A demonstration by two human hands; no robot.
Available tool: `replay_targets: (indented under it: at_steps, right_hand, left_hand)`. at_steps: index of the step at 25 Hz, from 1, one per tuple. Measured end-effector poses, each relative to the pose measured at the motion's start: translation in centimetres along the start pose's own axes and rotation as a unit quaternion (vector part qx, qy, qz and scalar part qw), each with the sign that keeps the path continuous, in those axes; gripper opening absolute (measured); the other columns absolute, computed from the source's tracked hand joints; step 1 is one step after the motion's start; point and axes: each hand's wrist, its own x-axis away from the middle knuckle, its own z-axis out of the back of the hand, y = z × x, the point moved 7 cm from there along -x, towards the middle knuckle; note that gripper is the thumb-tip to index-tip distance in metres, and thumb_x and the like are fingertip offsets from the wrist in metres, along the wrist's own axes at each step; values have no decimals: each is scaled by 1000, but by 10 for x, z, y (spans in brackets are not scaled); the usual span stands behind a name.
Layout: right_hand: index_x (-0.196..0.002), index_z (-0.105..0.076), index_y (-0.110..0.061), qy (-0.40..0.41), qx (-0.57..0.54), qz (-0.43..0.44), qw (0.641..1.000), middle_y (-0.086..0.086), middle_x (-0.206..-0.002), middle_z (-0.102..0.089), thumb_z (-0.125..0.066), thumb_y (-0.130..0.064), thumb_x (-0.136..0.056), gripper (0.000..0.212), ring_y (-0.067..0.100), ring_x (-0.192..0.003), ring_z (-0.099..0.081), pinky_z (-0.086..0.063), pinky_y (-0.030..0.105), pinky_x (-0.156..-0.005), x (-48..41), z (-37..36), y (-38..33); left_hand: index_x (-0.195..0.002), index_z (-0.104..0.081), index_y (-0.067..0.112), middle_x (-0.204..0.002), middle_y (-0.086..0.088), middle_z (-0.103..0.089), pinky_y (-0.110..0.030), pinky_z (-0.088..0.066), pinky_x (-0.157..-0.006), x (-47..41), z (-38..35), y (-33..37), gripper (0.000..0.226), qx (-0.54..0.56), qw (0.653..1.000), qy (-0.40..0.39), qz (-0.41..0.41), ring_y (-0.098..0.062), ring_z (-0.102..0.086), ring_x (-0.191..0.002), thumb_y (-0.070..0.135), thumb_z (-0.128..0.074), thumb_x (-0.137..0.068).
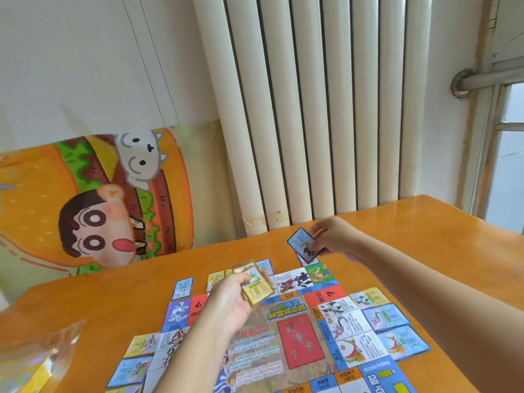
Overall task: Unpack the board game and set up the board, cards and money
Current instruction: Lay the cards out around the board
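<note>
You seemed to be laying cards (385,317) round the board (283,344): left grip (229,299) held the stack (256,282), right grip (331,236) pinched a card (303,245) to place next.

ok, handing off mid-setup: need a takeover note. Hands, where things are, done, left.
Colourful paper game board lies flat on the orange wooden table.
Left hand grips a stack of yellow-bordered cards above it.
Right hand pinches one blue-bordered card over the board's far right corner.
Done: board out, face-up cards laid along its left and right sides, some along the far side.
Left: place the held card, deal the stack; no money visible yet.
</note>
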Motion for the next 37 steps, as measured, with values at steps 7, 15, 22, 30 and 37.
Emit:
replay_targets:
  at_steps: [7, 15, 22, 30, 37]
  right_hand:
    - [-116, -55, -28, -42, 60, 62, 995, 14, -93, -58, -56, 8, -88, 45, 27, -83, -68, -59, 31, -65, -56, -39, -4]
    - [-123, -57, -24, -27, 248, 66, 966, -3, -95, -58, -74, -16, -81, 46, 11, -79, -57, -48, 19, -60, -88, -72, 25]
    - [-130, -51, -39, -4, 336, 45, 941, 6, -137, -37, -74, -30, -81, 55, 29, -128, -33, -35, 41, -106, -95, -66, 31]
    - [-129, -50, -42, 12, 343, 42, 938, 4, -145, -31, -75, -28, -80, 56, 30, -132, -27, -27, 46, -108, -90, -63, 31]
    - [-129, -50, -39, 23, 340, 40, 939, 3, -144, -32, -77, -27, -78, 59, 28, -131, -28, -29, 44, -105, -87, -59, 34]
  left_hand:
    - [-100, -58, -1, -85, -18, -66, -34, -52, -63, -32, 24, 29, 13, -98, 992, 43, -60, -27, -64, -72, -7, -55, -89]
    - [-96, -58, 1, -82, -15, -67, -32, -47, -60, -49, 37, 16, 13, -91, 992, 62, -53, -26, -63, -73, -6, -60, -85]
    - [-89, -58, 1, -76, -14, -67, -31, -47, -57, -50, 38, 12, 10, -67, 994, 67, -47, -25, -64, -70, -8, -58, -85]
    - [-89, -57, 2, -81, -16, -67, -34, -51, -65, -48, 39, 9, 10, -52, 995, 67, -44, -27, -64, -74, -8, -58, -85]
    - [-84, -55, 3, -81, -17, -64, -33, -47, -59, -48, 43, 8, 12, -38, 995, 84, -41, -26, -62, -72, -9, -54, -87]
